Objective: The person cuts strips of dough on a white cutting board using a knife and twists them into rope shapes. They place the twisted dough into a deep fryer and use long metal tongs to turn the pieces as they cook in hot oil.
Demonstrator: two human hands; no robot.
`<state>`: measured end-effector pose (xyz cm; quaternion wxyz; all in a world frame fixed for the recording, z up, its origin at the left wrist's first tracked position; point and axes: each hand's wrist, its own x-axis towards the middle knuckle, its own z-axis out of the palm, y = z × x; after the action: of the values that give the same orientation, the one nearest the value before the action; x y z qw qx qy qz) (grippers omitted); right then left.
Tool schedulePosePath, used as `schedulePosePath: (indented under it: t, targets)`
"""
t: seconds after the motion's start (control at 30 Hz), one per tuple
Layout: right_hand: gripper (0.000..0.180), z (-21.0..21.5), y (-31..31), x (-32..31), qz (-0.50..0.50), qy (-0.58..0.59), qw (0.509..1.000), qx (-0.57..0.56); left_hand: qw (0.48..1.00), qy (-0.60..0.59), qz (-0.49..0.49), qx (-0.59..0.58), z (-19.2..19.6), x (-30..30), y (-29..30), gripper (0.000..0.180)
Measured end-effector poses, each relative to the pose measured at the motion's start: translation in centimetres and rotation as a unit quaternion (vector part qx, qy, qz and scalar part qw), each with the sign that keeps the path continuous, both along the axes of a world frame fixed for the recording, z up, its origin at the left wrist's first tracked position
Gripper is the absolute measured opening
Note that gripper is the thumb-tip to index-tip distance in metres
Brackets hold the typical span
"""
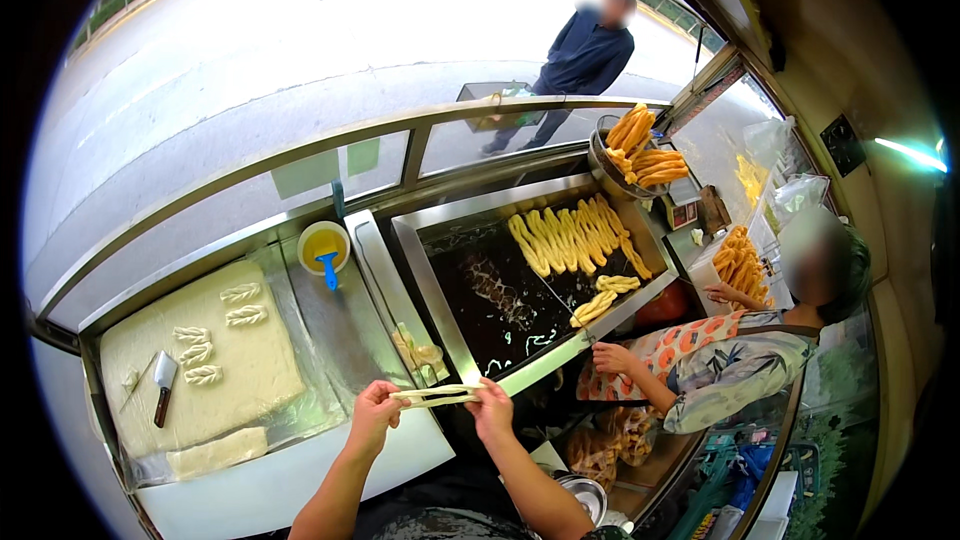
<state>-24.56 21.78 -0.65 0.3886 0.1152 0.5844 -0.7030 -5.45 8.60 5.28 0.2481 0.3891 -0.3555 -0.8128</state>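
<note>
Stainless-steel counters and a glazed front enclose a narrow stall, viewed from where I stand inside it. Nearest, the worker's left hand and right hand each pinch one end of a pale dough strand, doubled into two slack lengths and held level over the near corner of the fryer, clear of the oil.

To the left lies a broad dough sheet, mostly uncut. On it rest a cleaver and five pleated dough pieces, apparently shaped but uncooked. Just beyond, a white tub of yellow liquid holds a blue-handled brush.

Within the fryer, a row of yellow sticks floats along the far right side, seemingly partway cooked; the left half of the oil carries none. At right, a co-worker stands beside the vat, one hand near its rim; whether it grips a tool I cannot tell. Browned sticks near the co-worker's other hand, and more in a wire basket at the far corner, look finished.

Farthest, outside the glass, a person in dark clothing stands on the roadway.
</note>
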Motion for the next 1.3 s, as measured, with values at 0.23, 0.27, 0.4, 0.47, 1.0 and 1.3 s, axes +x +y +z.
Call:
schedulePosePath:
  t: [0.23, 0.27, 0.4, 0.47, 1.0, 1.3]
  targets:
    - [0.028, -3.8, 10.9, -12.7, -0.281, 0.125, 0.951, 0.016, 0.979, 0.024, 0.181, 0.091, -5.3, 4.4, -6.6, 0.021]
    - [0.029, -3.7, 12.3, -13.0, -0.211, 0.134, 0.967, 0.047, 0.977, -0.006, 0.189, 0.098, -4.0, 3.9, -7.0, 0.023]
    - [0.034, -4.3, 15.3, -13.4, 0.004, 0.168, 0.973, 0.159, 0.995, -0.096, 0.029, -0.003, -3.2, 0.0, -8.4, 0.028]
    - [0.036, -4.2, 16.5, -14.9, -0.067, 0.145, 0.972, 0.172, 0.989, -0.138, 0.044, -0.038, -4.5, -1.1, -11.0, 0.025]
    - [0.039, 3.3, 6.9, -27.5, -0.008, 0.197, 0.977, 0.079, 0.913, -0.212, -0.020, -0.349, -4.3, -27.2, -27.9, 0.018]
    - [0.016, -9.6, -3.2, -23.7, 0.202, 0.440, 0.795, 0.366, 0.640, -0.416, -0.241, -0.599, -14.4, -35.2, -24.6, 0.006]
